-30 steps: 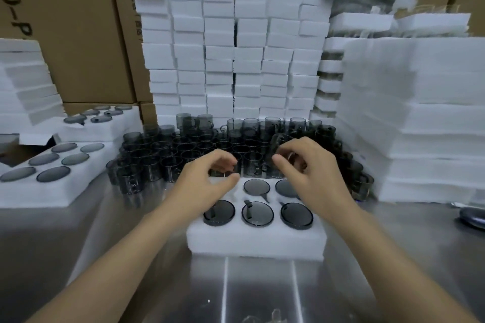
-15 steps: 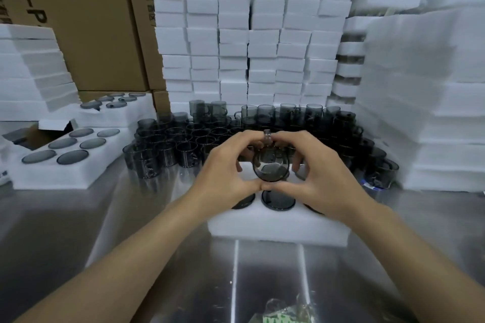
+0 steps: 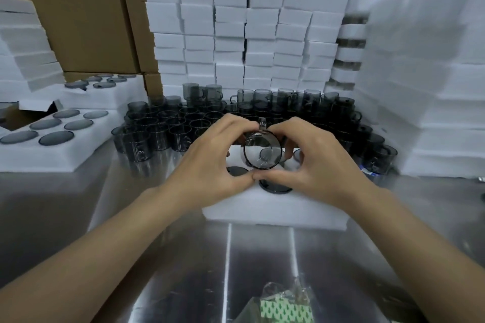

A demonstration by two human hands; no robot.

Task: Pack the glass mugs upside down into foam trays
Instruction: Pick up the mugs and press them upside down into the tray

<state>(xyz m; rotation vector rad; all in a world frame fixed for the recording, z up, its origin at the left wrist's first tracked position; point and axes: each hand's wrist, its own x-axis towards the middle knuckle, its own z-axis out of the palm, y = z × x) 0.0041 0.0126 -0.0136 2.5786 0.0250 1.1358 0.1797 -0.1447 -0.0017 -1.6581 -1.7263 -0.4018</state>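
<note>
We see one smoky glass mug (image 3: 263,151) held in the air on its side, a round end turned toward us and its handle pointing up. It hangs just above the far half of a white foam tray (image 3: 275,214). Both hands have it: the left hand (image 3: 210,162) curls round its left side and the right hand (image 3: 322,165) round its right. The fingers arch over the top, and the thumbs meet tip to tip beneath it. In the tray's near row we make out the dark bases of seated mugs (image 3: 275,188), bottoms up.

Behind the tray stands a dense crowd of loose mugs (image 3: 168,126) on the steel table (image 3: 183,270). To the left lie filled trays (image 3: 52,151). Beyond them rise foam stacks (image 3: 236,21) and cardboard boxes (image 3: 86,8). At the near table edge lies a plastic bag (image 3: 286,307) with a green-and-white pattern inside.
</note>
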